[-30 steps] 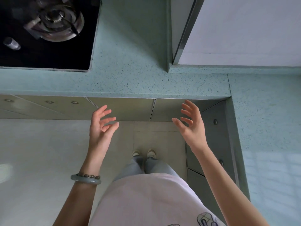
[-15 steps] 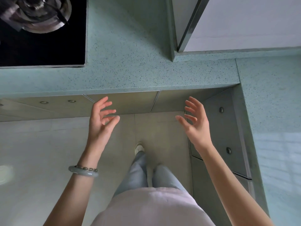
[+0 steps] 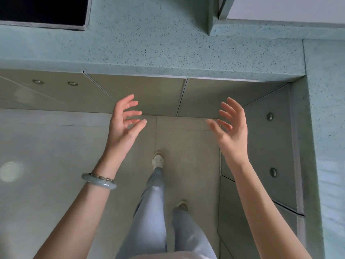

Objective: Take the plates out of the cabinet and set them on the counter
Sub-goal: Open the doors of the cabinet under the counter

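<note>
Left hand and right hand: both hovering empty, fingers spread, before closed lower cabinet doors. Plates: not showing. Speckled counter: lying above the doors. Step, judging: approaching; next calls for opening a door.

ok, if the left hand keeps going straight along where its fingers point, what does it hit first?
Probably the closed cabinet door under the counter edge. The left hand is open and empty, fingers aimed up-frame at that panel. Nothing shows between them, though depth from this overhead view is unclear.
</note>
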`<action>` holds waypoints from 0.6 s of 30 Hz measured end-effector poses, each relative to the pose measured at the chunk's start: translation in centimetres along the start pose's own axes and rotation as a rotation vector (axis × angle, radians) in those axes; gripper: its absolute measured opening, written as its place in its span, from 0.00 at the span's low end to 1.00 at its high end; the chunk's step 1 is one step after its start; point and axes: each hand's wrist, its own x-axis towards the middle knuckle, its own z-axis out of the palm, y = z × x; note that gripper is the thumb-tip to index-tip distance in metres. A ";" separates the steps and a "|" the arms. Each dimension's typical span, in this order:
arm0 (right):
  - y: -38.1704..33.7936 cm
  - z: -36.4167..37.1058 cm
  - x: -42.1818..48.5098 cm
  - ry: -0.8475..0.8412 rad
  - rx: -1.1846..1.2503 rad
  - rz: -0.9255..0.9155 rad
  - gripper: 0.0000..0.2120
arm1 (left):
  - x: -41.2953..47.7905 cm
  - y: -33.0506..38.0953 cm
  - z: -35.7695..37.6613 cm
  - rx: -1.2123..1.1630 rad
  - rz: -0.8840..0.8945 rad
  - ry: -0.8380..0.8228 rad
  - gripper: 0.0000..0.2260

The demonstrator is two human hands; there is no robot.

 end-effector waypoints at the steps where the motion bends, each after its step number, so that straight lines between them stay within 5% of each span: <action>1: 0.8 0.3 0.3 0.000 0.005 -0.018 0.31 | 0.3 -0.7 0.2 -0.001 0.024 0.009 0.27; 8: 7.9 3.0 3.2 0.027 0.055 -0.183 0.31 | 4.1 -8.3 1.4 0.004 0.190 0.020 0.28; 18: 15.9 5.6 8.2 0.158 0.175 -0.590 0.29 | 11.4 -12.5 0.6 0.254 0.727 -0.073 0.28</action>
